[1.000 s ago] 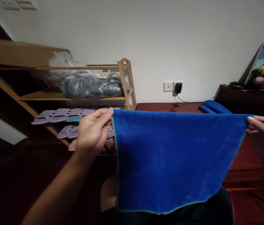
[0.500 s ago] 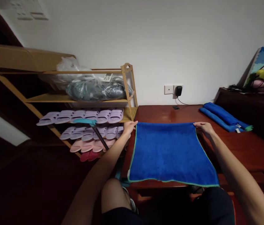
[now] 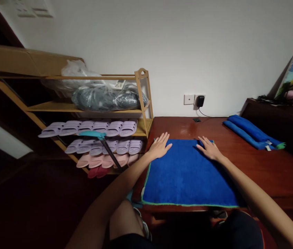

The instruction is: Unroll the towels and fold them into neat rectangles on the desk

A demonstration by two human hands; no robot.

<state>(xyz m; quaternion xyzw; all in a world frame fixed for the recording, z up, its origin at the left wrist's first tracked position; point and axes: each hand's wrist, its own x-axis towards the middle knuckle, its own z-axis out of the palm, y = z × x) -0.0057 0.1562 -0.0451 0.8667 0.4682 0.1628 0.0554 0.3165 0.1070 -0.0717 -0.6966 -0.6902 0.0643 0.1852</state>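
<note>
A blue towel (image 3: 185,180) with green edging lies spread flat on the reddish-brown wooden table (image 3: 263,176). My left hand (image 3: 160,146) rests palm down over the towel's far left corner, fingers spread. Over its far right part lies my right hand (image 3: 209,148), also flat with the fingers apart. Neither hand grips anything. Further right on the table are rolled blue towels (image 3: 252,133) with white tags and a green end.
On the left stands a wooden shoe rack (image 3: 143,100) with lilac slippers (image 3: 114,128), pink slippers (image 3: 94,160) and plastic-wrapped bundles (image 3: 105,97). A turquoise-topped dark pole (image 3: 110,150) leans before it. A black plug adapter (image 3: 200,101) sits in the wall, its cable trailing right.
Both hands have let go of the towel's far corners and now lie flat on it. The towel has gone from being held stretched to lying on the table.
</note>
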